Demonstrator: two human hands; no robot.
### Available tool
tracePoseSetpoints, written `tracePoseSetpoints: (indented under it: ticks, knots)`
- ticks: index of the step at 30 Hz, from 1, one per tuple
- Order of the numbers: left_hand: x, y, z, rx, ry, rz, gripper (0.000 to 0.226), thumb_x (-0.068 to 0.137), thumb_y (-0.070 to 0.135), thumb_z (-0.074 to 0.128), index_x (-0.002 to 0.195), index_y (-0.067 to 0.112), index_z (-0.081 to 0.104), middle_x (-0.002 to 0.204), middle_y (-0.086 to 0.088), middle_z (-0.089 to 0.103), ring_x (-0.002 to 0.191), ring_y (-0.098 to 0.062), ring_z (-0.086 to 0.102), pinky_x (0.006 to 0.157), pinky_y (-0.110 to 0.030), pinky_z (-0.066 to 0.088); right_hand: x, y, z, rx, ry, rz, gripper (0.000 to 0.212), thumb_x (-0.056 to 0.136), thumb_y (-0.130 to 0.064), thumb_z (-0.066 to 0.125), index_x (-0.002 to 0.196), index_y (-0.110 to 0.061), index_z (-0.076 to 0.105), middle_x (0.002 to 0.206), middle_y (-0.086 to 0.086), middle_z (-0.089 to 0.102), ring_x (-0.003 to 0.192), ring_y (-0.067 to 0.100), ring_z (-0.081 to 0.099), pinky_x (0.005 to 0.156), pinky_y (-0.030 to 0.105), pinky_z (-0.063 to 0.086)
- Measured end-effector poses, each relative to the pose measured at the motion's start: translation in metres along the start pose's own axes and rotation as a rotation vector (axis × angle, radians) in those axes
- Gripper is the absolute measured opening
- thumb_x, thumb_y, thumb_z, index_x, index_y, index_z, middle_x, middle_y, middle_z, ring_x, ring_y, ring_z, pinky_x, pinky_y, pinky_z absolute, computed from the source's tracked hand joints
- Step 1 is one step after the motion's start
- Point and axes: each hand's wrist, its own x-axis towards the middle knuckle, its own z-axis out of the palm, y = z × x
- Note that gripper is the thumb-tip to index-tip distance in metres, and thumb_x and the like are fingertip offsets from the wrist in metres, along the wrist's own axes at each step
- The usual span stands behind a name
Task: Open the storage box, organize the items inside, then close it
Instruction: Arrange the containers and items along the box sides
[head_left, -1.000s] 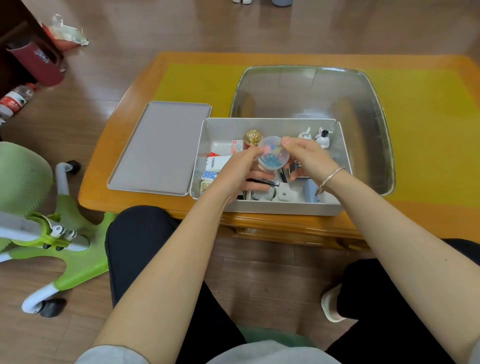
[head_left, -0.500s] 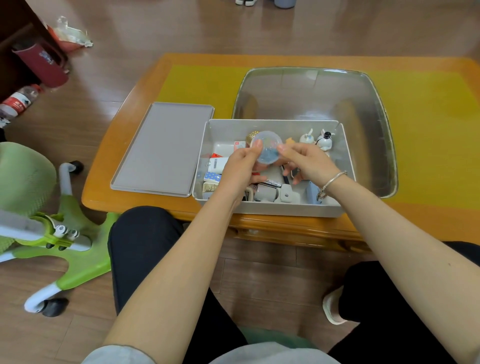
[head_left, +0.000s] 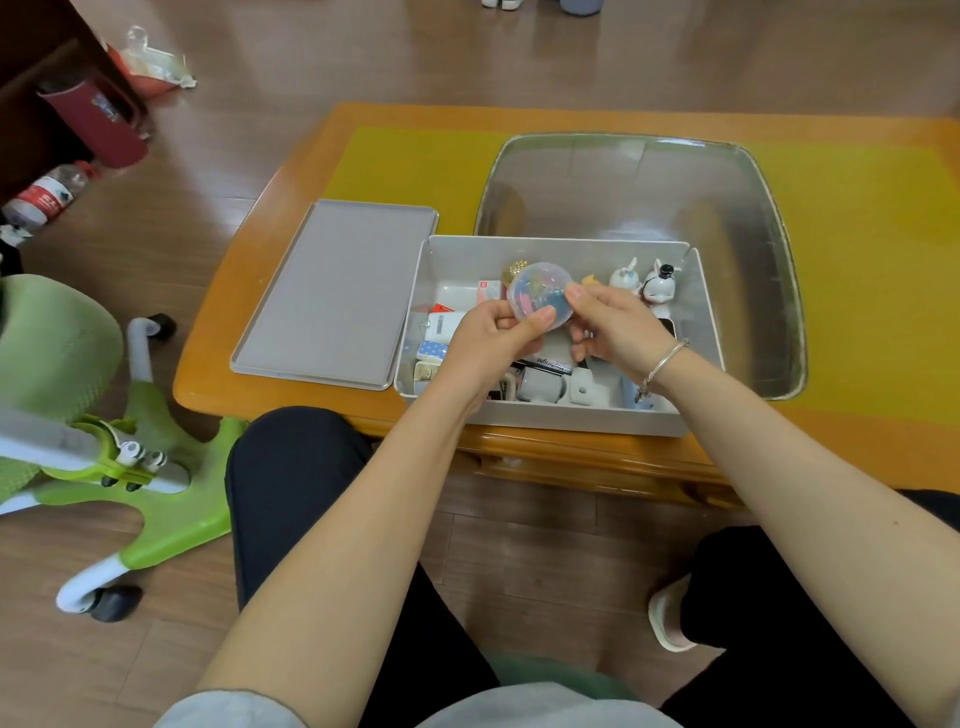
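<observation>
A white storage box (head_left: 540, 418) stands open at the table's near edge, with its grey lid (head_left: 337, 291) lying flat to its left. Both hands hold a small clear round container (head_left: 537, 296) of coloured bits above the box. My left hand (head_left: 493, 338) pinches its lower left rim with thumb and fingers. My right hand (head_left: 613, 325) pinches its right rim. In the box lie white cartons, a gold ball (head_left: 514, 270), two rabbit figurines (head_left: 660, 283), a black pen (head_left: 545, 364) and several small grey gadgets.
A big clear plastic tub (head_left: 769, 234) stands behind and to the right of the box on the yellow mat (head_left: 415, 166). A green and white wheeled chair base (head_left: 156, 483) is on the floor at left. My knees are under the table's near edge.
The round container has been lifted out of the box and tilted up toward me, both hands rising with it. The camera view has shifted slightly.
</observation>
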Motion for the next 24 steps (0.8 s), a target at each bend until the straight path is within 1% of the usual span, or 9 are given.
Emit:
tracePoseSetpoints:
  ticks: [4,7,11,13,15,17,20,22,24]
  knots:
    - [-0.004,-0.002,-0.006,0.04,0.063,-0.025,0.022,0.086,0.029,0.071,0.097,0.012,0.062,0.088,-0.007,0.07,0.09,-0.021,0.069,0.086,-0.035,0.057,0.007,0.0,0.009,-0.132,0.03,-0.019,0.032,0.1,-0.032,0.042,0.081,-0.016,0.062,0.061,0.004,0.049,0.051,0.017,0.046,0.05,0.027,0.042]
    - [-0.007,-0.008,-0.009,0.139,0.111,-0.07,0.04,0.082,0.034,0.074,0.11,0.014,0.054,0.097,-0.007,0.07,0.093,-0.02,0.069,0.084,-0.038,0.057,0.014,-0.003,0.018,-0.148,0.003,0.003,0.024,0.098,-0.025,0.045,0.097,-0.011,0.064,0.067,0.005,0.056,0.056,0.014,0.053,0.043,0.022,0.045]
    - [-0.004,-0.009,-0.019,0.243,0.098,0.009,0.071,0.081,0.037,0.074,0.135,0.013,0.035,0.113,0.009,0.063,0.103,-0.01,0.062,0.072,-0.018,0.05,0.028,-0.013,0.025,-0.151,0.039,0.011,0.024,0.098,-0.025,0.046,0.112,-0.009,0.057,0.076,0.007,0.059,0.057,0.016,0.057,0.041,0.024,0.048]
    - [0.003,-0.011,-0.026,0.369,0.141,0.082,0.076,0.085,0.037,0.069,0.141,0.012,0.025,0.112,0.014,0.054,0.105,-0.01,0.055,0.069,-0.014,0.044,0.04,-0.019,0.027,-0.115,0.115,0.017,0.028,0.096,-0.027,0.051,0.115,-0.006,0.054,0.073,0.009,0.057,0.052,0.017,0.055,0.038,0.023,0.047]
    - [0.014,-0.013,-0.031,0.525,0.191,0.122,0.071,0.087,0.039,0.064,0.14,0.011,0.027,0.123,0.001,0.053,0.113,-0.02,0.053,0.083,-0.029,0.05,0.055,-0.025,0.028,-0.073,0.176,0.041,0.03,0.094,-0.026,0.056,0.114,-0.004,0.053,0.067,0.011,0.057,0.043,0.017,0.054,0.035,0.022,0.046]
    - [0.027,-0.016,-0.032,0.77,0.167,0.114,0.067,0.089,0.046,0.059,0.138,0.008,0.034,0.133,-0.011,0.049,0.121,-0.027,0.048,0.097,-0.041,0.045,0.069,-0.03,0.031,-0.089,0.198,0.042,0.03,0.093,-0.026,0.057,0.113,-0.003,0.054,0.067,0.012,0.059,0.041,0.015,0.055,0.035,0.022,0.047]
    - [0.045,-0.019,-0.034,1.202,-0.029,0.027,0.082,0.092,0.064,0.037,0.148,0.007,0.022,0.15,-0.017,0.031,0.14,-0.034,0.024,0.111,-0.049,0.028,0.087,-0.035,0.037,-0.169,0.175,0.027,0.028,0.094,-0.022,0.057,0.114,-0.002,0.057,0.076,0.01,0.062,0.052,0.016,0.061,0.04,0.028,0.053]
    - [0.055,-0.021,-0.038,1.338,-0.102,-0.037,0.088,0.09,0.072,0.024,0.153,0.013,0.008,0.157,-0.016,0.018,0.146,-0.035,0.009,0.115,-0.052,0.016,0.095,-0.037,0.042,-0.225,0.131,0.041,0.025,0.094,-0.021,0.057,0.112,-0.003,0.058,0.077,0.009,0.064,0.056,0.015,0.064,0.04,0.027,0.053]
    - [0.06,-0.023,-0.04,1.393,-0.099,-0.081,0.089,0.088,0.075,0.02,0.154,0.018,0.008,0.157,-0.017,0.018,0.145,-0.036,0.012,0.115,-0.05,0.014,0.1,-0.037,0.048,-0.254,0.09,0.059,0.022,0.093,-0.019,0.058,0.109,-0.004,0.058,0.076,0.009,0.064,0.054,0.014,0.065,0.037,0.023,0.049]
